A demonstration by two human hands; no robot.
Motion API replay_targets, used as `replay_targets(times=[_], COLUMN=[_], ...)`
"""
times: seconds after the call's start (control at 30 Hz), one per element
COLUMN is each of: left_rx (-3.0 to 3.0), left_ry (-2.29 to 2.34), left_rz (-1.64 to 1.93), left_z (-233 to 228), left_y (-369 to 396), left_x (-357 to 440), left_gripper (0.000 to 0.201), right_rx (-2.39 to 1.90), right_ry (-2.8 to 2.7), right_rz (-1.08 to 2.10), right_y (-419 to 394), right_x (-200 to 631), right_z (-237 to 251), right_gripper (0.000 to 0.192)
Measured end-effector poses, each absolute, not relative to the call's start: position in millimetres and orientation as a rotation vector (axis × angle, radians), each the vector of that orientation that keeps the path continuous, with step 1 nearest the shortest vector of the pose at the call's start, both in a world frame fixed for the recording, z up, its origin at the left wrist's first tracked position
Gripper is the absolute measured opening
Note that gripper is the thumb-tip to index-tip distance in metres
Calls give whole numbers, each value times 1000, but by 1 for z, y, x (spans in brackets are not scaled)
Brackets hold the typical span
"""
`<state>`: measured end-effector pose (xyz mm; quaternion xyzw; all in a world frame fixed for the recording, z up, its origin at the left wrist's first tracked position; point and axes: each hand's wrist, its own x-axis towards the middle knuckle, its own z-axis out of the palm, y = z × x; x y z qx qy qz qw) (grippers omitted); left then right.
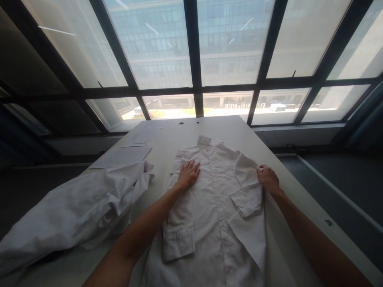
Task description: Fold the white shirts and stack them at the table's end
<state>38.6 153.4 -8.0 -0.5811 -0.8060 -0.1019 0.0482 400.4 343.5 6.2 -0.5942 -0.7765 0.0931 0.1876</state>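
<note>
A white button-up shirt (pixel 217 199) lies flat on the white table (pixel 293 191), collar toward the window, both sleeves folded inward over its front. My left hand (pixel 188 174) rests palm down with fingers spread on the shirt's left shoulder area, above the folded left sleeve. My right hand (pixel 268 178) pinches the fabric at the shirt's right edge, where the right sleeve folds back. The cuff of that sleeve lies just below and left of this hand.
A heap of crumpled white garments (pixel 77 207) fills the table's left side. Sheets of paper (pixel 122 156) lie behind it. Two small holes sit at the table's far edge (pixel 189 123). Large dark-framed windows rise beyond; the floor drops away to the right.
</note>
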Motion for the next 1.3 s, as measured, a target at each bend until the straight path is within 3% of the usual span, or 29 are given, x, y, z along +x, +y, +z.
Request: replay_targets(times=[0.27,0.43,0.5,0.6,0.63,0.97,1.2,1.3], left_rx=[-1774,-1783,-1775,-1763,-1764,-1769,-1786,-1718], left_ry=[-2508,-2494,-2489,-2489,-2493,-2507,-2651,-2728], left_rz=[-305,-308,-312,-299,-291,-260,-118,32], left_z=[-2,-3,-4,-4,-4,-2,20,36], left_y=[147,138,132,127,126,127,129,141], left_x=[36,33,31,30,30,32,38,53], left_gripper=[51,52,52,51,51,52,53,51], right_rx=[-1334,-1383,-1434,-1465,-1472,-1596,-1710,-1686], right_ry=[-2294,-2389,-2351,-2259,-2211,-1662,-1725,-1816], right_rz=[240,292,440,571,561,397,523,405], right_y=[352,379,391,401,402,405,429,425], right_x=[336,309,308,313,317,334,366,383], right_z=[23,28,28,27,27,60,59,46], right_gripper=[50,69,64,31,27,43,32,37])
